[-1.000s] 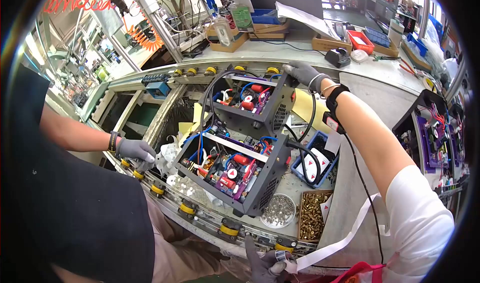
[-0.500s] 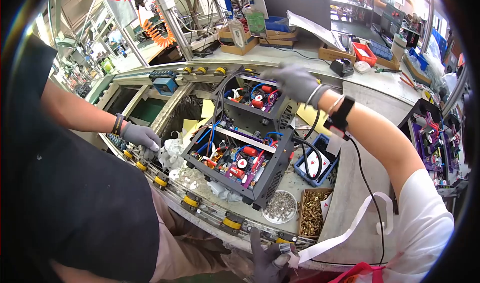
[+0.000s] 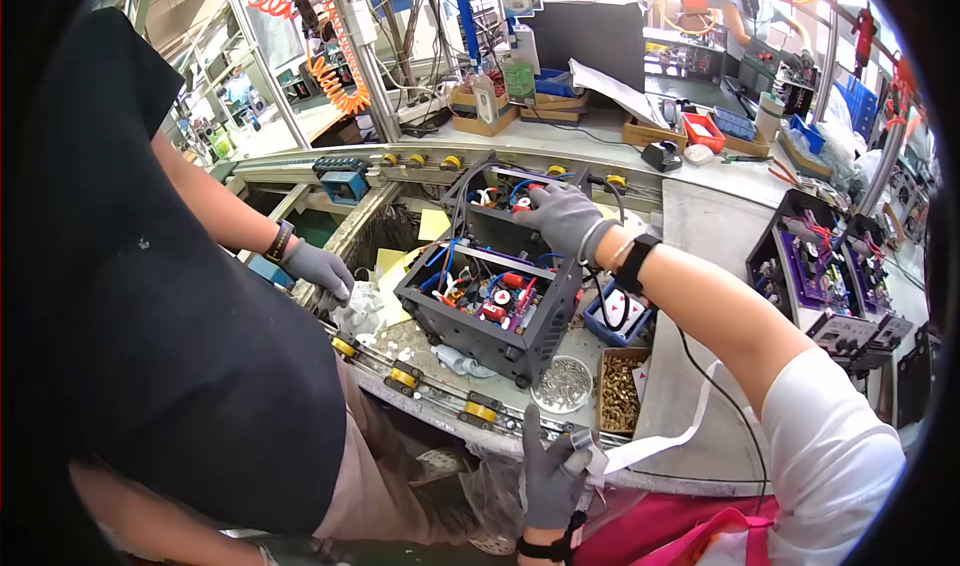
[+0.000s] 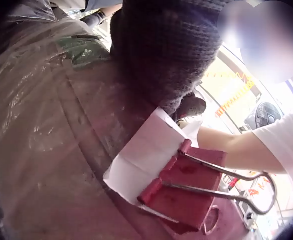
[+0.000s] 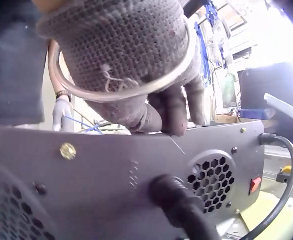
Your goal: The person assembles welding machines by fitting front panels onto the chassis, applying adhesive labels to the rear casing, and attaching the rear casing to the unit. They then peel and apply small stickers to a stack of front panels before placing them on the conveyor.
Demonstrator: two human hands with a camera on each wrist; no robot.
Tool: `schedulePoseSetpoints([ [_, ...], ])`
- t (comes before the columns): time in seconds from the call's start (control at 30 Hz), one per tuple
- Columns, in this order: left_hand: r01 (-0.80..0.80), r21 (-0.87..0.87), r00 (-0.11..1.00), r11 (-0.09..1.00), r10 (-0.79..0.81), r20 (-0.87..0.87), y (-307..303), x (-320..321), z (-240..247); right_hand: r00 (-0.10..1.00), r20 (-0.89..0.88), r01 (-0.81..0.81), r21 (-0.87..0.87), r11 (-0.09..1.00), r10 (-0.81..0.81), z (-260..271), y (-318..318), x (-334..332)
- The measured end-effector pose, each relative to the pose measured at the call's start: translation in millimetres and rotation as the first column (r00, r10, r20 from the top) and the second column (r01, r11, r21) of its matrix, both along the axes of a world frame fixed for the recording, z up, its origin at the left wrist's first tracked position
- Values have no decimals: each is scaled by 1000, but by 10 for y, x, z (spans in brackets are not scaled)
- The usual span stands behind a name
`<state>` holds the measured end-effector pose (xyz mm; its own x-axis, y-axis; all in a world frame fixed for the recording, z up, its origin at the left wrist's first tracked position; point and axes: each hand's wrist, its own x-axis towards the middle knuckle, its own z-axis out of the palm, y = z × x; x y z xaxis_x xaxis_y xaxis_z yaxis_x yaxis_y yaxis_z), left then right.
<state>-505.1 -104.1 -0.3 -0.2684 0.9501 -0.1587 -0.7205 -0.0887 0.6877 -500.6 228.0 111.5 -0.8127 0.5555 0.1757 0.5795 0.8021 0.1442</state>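
In the head view my left hand (image 3: 553,481), gloved in grey, pinches a white paper strip (image 3: 655,451) at the lower middle, its index finger pointing up. The left wrist view has the dark glove (image 4: 166,50) above white paper (image 4: 146,155) and a red binder clip (image 4: 186,185). My gloved right hand (image 3: 568,221) reaches over the rear machine casing (image 3: 490,228), fingertips near a red component inside. In the right wrist view the fingers (image 5: 175,112) hang down behind the top edge of a vented panel (image 5: 121,165). Another open casing (image 3: 470,331) stands in front.
At left, a person in a dark shirt (image 3: 230,366) has a gloved hand (image 3: 318,269) by the roller rail. A dish of screws (image 3: 563,384), a box of brass fasteners (image 3: 620,391) and a blue bin (image 3: 612,334) lie right of the casings. More open casings (image 3: 815,266) stand at right.
My right hand has left the rear casing's far corner and moved in over its top. My left hand keeps the paper strip. The head view has shifted.
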Motion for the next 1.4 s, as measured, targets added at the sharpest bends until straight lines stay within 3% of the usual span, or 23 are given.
schedulePoseSetpoints([
  [0.07, 4, 35, 1000, 999, -4, 12, 0, 15, -46, 993, 12, 114, -183, 976, -114, -74, 61, 115],
  [0.1, -14, 37, 1000, 999, 14, 12, -5, 21, -60, 984, 161, 93, -97, 991, -76, 165, -102, 162],
  [0.17, 44, 13, 999, 999, -44, -11, -4, -20, -58, 971, -237, -20, 10, 1000, 22, 258, -314, 311],
  [0.27, 118, 84, 992, 990, -113, -56, -71, -20, 71, 813, -578, -212, -181, 960, 71, 379, -639, 710],
  [0.3, 179, 125, 981, 976, -167, -101, -105, -2, 120, 782, -623, -261, -345, 901, -12, 496, -868, 897],
  [0.43, 273, 55, 922, 960, -244, -302, -379, 255, 572, 643, -755, -451, -509, 733, -129, 572, -1662, 1755],
  [0.6, 345, 72, 840, 936, -274, -469, -485, 547, 844, 615, -741, -376, -577, 725, -270, 556, -2763, 2939],
  [0.63, 415, 76, 685, 907, -257, -681, -429, 549, 1001, 586, -743, -346, -591, 729, -324, 421, -2959, 3166],
  [0.67, 406, 68, 710, 912, -267, -651, -372, 667, 1125, 593, -697, -333, -669, 664, -404, 420, -3171, 3383],
  [0.7, 424, 63, 643, 904, -251, -724, -258, 751, 1207, 579, -697, -294, -663, 689, -423, 357, -3361, 3595],
  [0.83, 539, 184, 550, 822, -179, -815, 216, 1171, 1364, 499, -650, 38, -645, 763, -574, 187, -4275, 4535],
  [0.87, 570, 195, 556, 798, -200, -807, 370, 1252, 1355, 413, -565, 155, -729, 667, -714, 295, -4555, 4756],
  [0.9, 594, 201, 560, 779, -221, -798, 471, 1351, 1352, 340, -638, 247, -649, 720, -691, 214, -4795, 5022],
  [0.97, 628, 166, 545, 760, -277, -791, 578, 1558, 1417, 180, -552, 543, -634, 550, -814, 335, -5313, 5443],
  [1.0, 654, 126, 516, 746, -318, -795, 784, 1544, 1295, 9, -527, 628, -658, 415, -850, 262, -5538, 5751],
  [1.03, 675, 87, 489, 733, -356, -796, 897, 1581, 1238, -70, -552, 773, -556, 304, -831, 180, -5762, 6055],
  [1.07, 644, 66, 479, 762, -335, -811, 799, 1735, 1337, -134, -561, 839, -503, 208, -817, 85, -5973, 6387],
  [1.1, 678, -18, 480, 734, -462, -746, 1015, 1698, 1039, -280, -487, 875, -484, -12, -827, 107, -6156, 6579],
  [1.13, 655, -120, 427, 746, -497, -755, 1196, 1660, 780, -263, -439, 955, -247, -166, -859, 67, -6288, 6753],
  [1.2, 624, -244, 342, 742, -541, -769, 1347, 1648, 534, -442, -310, 897, -162, -411, -842, -132, -6473, 7128],
  [1.27, 612, -281, 307, 740, -549, -777, 1414, 1649, 429, -471, -238, 873, 10, -487, -850, -367, -6506, 7358],
  [1.37, 618, -271, 381, 738, -582, -718, 1490, 1632, 363, -446, -116, 849, 258, -461, -887, -662, -6545, 7557],
  [1.4, 622, -228, 368, 749, -537, -759, 1476, 1661, 344, -516, -47, 856, 9, -517, -856, -723, -6568, 7725],
])
